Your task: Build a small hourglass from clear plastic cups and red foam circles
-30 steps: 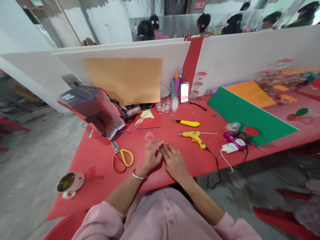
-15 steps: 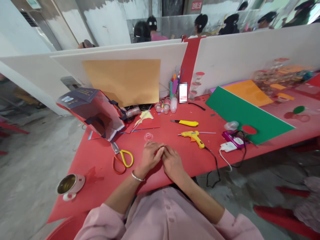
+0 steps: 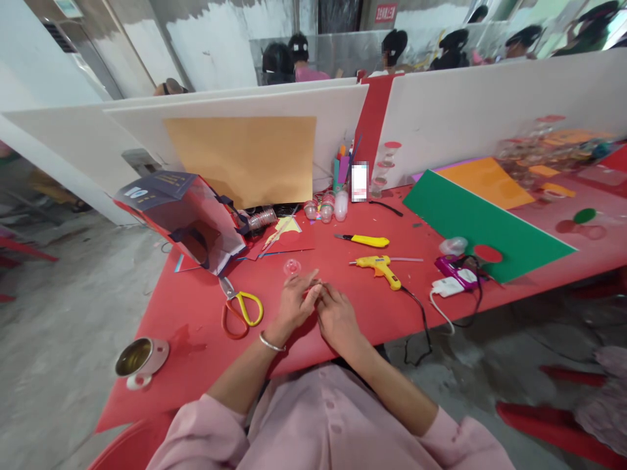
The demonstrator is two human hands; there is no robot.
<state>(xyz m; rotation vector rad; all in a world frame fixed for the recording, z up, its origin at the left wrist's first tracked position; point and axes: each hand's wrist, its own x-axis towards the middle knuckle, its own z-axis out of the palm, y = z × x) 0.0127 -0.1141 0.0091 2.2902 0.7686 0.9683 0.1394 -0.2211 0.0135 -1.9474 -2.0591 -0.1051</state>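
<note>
As left hand [image 3: 295, 305] meets right hand [image 3: 339, 318] — plastic piece [image 3: 292, 267], scissors [image 3: 232, 294]

Your red tabletop [image 3: 181, 385] is looking smooth & semi-glossy, w/ faint reflections. A small clear disc [image 3: 292, 267] is showing as shiny, see-thru plas. Your bangle [image 3: 271, 342] is gleaming like polished metal; your pink shirt [image 3: 298, 418] is appearing as matt cloth. Scissors [image 3: 234, 297] are showing metal blades w/ smooth handles. Yellow glue gun [image 3: 378, 264] is looking like hard plas.; green board [image 3: 480, 222], matt; floor [image 3: 63, 352], rough concrete.
</note>
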